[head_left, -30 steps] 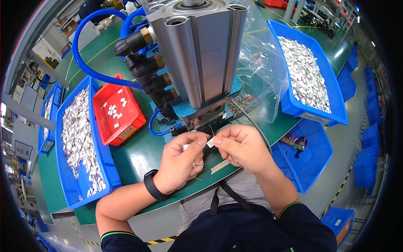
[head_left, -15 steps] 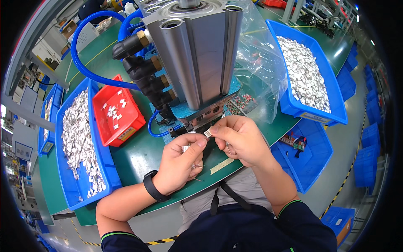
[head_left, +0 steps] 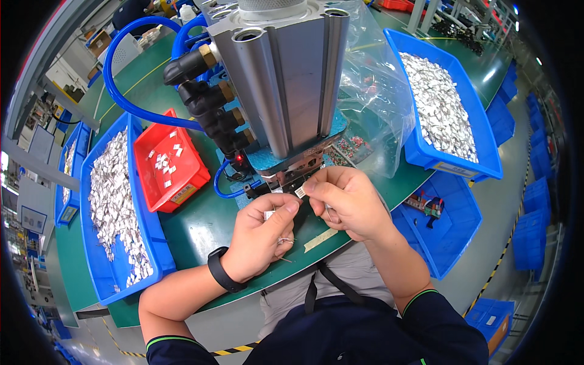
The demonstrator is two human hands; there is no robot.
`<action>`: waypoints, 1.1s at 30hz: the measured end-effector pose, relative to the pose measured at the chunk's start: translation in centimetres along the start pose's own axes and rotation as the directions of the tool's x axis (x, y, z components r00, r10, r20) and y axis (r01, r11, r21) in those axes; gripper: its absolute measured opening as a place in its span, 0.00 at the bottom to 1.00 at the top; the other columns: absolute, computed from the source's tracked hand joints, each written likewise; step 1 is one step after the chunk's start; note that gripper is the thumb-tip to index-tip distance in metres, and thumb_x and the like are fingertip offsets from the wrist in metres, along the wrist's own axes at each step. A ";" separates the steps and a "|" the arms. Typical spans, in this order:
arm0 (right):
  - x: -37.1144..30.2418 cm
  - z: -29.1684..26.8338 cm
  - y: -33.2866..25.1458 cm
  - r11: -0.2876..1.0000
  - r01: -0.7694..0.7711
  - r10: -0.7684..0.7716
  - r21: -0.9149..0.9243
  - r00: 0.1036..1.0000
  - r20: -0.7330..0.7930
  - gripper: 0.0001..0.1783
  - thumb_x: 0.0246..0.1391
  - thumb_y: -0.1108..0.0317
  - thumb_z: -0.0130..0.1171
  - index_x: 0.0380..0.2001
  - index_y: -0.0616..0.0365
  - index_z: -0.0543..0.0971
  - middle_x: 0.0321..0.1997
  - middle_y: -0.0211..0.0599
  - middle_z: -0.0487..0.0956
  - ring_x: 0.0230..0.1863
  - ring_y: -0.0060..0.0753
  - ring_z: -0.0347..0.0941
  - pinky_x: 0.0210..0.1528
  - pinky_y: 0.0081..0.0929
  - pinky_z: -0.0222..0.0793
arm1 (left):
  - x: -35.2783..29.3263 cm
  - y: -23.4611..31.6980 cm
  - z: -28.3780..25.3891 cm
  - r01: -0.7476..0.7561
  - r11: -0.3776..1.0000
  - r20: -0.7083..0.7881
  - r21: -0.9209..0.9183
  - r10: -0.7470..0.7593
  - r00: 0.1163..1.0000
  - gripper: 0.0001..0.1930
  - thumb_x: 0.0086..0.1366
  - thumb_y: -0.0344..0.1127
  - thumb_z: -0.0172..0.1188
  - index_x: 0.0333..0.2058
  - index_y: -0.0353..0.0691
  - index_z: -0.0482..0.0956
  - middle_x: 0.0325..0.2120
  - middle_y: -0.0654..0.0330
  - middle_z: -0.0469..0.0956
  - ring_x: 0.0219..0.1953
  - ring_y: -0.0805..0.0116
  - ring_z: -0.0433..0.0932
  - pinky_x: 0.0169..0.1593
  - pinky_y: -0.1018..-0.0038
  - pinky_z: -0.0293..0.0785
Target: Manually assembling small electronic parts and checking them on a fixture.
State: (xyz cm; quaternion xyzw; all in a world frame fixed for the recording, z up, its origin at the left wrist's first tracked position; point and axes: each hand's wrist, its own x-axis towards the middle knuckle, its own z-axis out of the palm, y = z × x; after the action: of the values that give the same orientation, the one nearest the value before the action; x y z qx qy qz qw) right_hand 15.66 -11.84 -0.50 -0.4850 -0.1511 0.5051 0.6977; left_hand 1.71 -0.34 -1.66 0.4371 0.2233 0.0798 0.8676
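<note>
My right hand (head_left: 350,201) pinches a small white wire connector (head_left: 300,191) between thumb and fingers, close to the lower front of a pneumatic press (head_left: 292,91). My left hand (head_left: 261,231), a dark band on its wrist, is closed around several small white connectors (head_left: 269,215). Thin wire ends stick out between its curled fingers. Its thumb and index fingertips almost meet the connector in the right hand; whether they touch it I cannot tell. The press's lower working parts (head_left: 295,179) are partly hidden behind my right fingers.
Left of the press stand a red tray (head_left: 198,179) with a few connectors and a blue bin (head_left: 159,255) heaped with them. Another full blue bin (head_left: 491,161) is at right, above a blue bin (head_left: 453,243) holding small parts. Plastic film (head_left: 380,115) and blue hoses (head_left: 112,79) flank the press.
A knurled collar has come down into view atop the press cylinder, where only a thinner rod showed. A red light now glows beside the black fittings. My hands have hardly moved.
</note>
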 end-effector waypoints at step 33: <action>-0.8 1.5 -1.7 0.764 0.184 0.012 -0.619 0.955 0.298 0.10 0.46 0.70 0.68 0.31 0.65 0.81 0.21 0.23 0.74 0.24 0.09 0.65 0.25 0.11 0.58 | 0.2 -0.7 0.0 -0.260 0.885 0.245 0.386 0.173 0.954 0.29 0.56 0.23 0.59 0.55 0.32 0.57 0.39 0.59 0.74 0.37 0.78 0.75 0.39 0.83 0.72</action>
State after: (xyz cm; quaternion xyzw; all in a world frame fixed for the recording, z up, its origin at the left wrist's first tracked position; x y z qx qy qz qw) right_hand 15.21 -11.76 1.88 -0.6082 -0.4346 0.4546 0.4842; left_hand 1.79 -0.71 -2.32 0.6390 0.0949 0.0823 0.7589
